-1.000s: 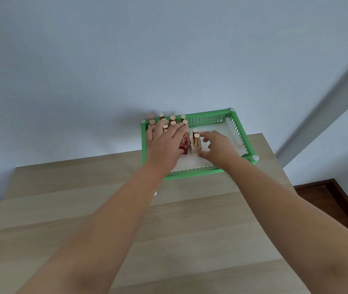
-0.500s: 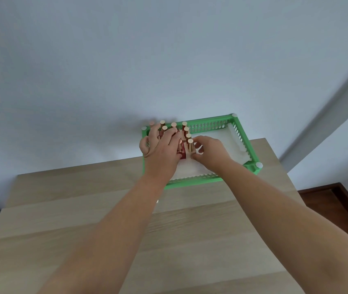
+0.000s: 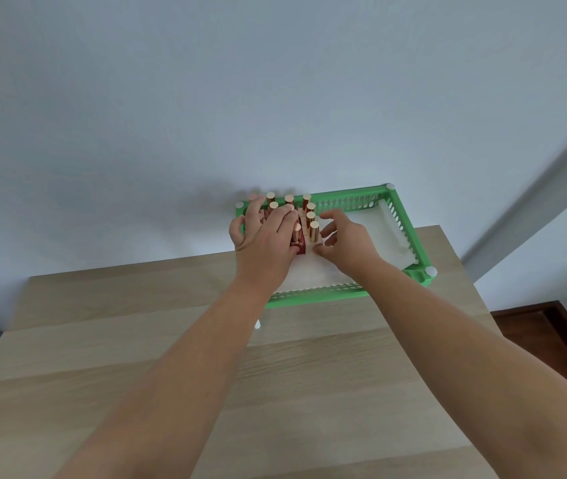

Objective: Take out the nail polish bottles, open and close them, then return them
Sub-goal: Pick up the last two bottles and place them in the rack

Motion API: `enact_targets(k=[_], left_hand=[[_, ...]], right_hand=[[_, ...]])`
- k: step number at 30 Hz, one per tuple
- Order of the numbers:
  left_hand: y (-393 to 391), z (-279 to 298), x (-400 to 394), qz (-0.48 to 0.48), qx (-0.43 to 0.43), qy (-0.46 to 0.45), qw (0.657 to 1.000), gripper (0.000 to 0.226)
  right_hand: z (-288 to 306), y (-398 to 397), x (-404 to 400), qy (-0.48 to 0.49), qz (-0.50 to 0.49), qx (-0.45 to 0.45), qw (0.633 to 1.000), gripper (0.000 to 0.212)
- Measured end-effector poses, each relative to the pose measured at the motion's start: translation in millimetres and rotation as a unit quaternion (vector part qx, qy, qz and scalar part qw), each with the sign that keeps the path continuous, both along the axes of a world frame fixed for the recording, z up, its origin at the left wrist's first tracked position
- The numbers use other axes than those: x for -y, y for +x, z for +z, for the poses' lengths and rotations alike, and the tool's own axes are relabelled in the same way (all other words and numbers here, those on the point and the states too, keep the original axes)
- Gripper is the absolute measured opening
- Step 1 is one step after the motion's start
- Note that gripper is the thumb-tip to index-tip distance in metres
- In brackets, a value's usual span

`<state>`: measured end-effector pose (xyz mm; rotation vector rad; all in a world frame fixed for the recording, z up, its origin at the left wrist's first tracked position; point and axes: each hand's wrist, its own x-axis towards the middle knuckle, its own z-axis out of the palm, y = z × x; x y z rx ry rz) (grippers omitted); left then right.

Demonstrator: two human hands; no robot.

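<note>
A green basket (image 3: pixel 409 233) stands at the table's far edge against the wall. Several nail polish bottles with rose-gold caps (image 3: pixel 306 202) stand packed in its left part. My left hand (image 3: pixel 263 243) lies palm down over this cluster with fingers spread, hiding some bottles. A dark red bottle (image 3: pixel 298 246) stands at the cluster's near edge, between my hands. My right hand (image 3: pixel 346 245) comes in from the right, and its thumb and fingertips press on a pale bottle (image 3: pixel 313 233) at the cluster's right edge.
A white liner (image 3: pixel 371 233) covers the basket floor, bare on the right half. The light wooden table (image 3: pixel 275 392) stretches toward me. A small white knob (image 3: pixel 257 324) lies on it by my left forearm. Dark floor (image 3: pixel 534 323) shows at right.
My right hand has moved the pale bottle leftward against the cluster. My left hand stayed over the bottles. The view has shifted slightly downward.
</note>
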<state>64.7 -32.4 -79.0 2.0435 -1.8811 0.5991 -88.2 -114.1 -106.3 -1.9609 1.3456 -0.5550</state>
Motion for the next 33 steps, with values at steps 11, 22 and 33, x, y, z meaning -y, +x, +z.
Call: enact_targets(k=[11, 22, 33], left_hand=[[3.8, 0.0, 1.1, -0.011, 0.001, 0.001, 1.0, 0.06], [3.1, 1.7, 0.3, -0.017, 0.003, 0.001, 1.0, 0.055], [1.9, 2.1, -0.3, -0.015, 0.016, -0.012, 1.0, 0.049]], right_hand=[[0.7, 9.9, 0.4, 0.041, 0.007, -0.036, 0.999, 0.03], [1.2, 10.8, -1.8, 0.042, 0.01, -0.024, 0.999, 0.037], [1.7, 14.0, -4.9, 0.037, -0.004, -0.045, 0.998, 0.043]])
